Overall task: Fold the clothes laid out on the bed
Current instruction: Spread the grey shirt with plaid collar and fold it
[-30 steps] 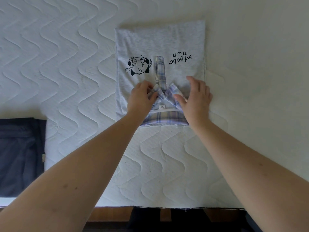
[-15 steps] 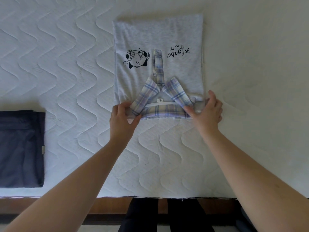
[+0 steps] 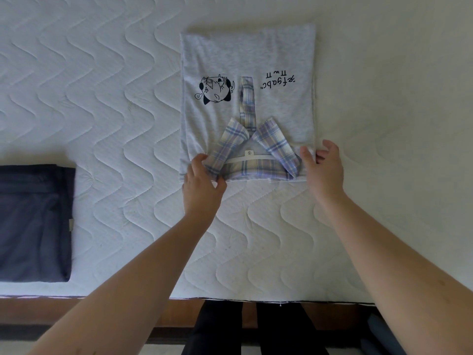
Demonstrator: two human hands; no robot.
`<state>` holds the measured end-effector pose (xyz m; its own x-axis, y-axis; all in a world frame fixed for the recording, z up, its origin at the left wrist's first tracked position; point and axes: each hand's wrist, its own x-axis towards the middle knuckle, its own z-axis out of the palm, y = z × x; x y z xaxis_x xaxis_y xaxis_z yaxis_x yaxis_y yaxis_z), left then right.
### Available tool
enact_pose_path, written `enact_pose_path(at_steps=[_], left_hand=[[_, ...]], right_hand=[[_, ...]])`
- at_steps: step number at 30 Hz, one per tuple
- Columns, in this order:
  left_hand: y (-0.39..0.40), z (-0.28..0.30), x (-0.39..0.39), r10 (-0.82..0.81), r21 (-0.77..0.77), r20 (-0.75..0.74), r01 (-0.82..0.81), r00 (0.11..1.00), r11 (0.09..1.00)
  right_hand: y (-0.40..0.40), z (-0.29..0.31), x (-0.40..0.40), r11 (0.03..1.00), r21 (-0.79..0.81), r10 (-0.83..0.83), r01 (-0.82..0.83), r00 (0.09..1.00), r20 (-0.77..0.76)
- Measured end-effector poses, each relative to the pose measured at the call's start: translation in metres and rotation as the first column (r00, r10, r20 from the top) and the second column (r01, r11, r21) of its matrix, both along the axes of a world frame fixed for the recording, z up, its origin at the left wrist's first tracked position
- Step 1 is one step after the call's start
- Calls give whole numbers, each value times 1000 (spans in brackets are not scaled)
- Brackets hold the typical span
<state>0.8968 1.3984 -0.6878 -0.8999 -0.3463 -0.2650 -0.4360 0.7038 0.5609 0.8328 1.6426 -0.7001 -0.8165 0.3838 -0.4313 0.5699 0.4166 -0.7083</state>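
Hiding shirt [image 3: 247, 62] corners: hands [image 3: 202, 185].

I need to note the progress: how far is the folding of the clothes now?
Done: a dark garment lies folded at the mattress's left edge. In hand: the grey shirt is narrowed to a rectangle; left hand and right hand grip its near corners. Left: folding it across its length.

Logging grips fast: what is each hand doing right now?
Left hand: closed, pinching the shirt at its near-left corner.
Right hand: gripping the shirt's near-right corner.
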Motion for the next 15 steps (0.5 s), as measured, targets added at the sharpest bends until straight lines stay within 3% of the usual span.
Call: enact_pose_path(at_steps=[3,6,8,12,15], left_hand=[[-10,-4,-1,49,-187,-96,-67,994,980],[-35,-12,-22,293,-25,80,-292,953,956],[-51,-19,-36,343,107,197,-367,919,924],[-71,-15,-64,272,248,291,-347,917,905],[-72,-7,-77,109,226,339,-193,935,955]], right_hand=[[-4,0,-15,998,-57,29,-25,997,72],[-1,-1,-27,996,-19,85,-83,982,167],[6,0,-34,992,-3,123,-126,964,237],[11,3,-37,951,-310,104,-8,950,295],[6,1,-36,955,-293,59,39,946,319]])
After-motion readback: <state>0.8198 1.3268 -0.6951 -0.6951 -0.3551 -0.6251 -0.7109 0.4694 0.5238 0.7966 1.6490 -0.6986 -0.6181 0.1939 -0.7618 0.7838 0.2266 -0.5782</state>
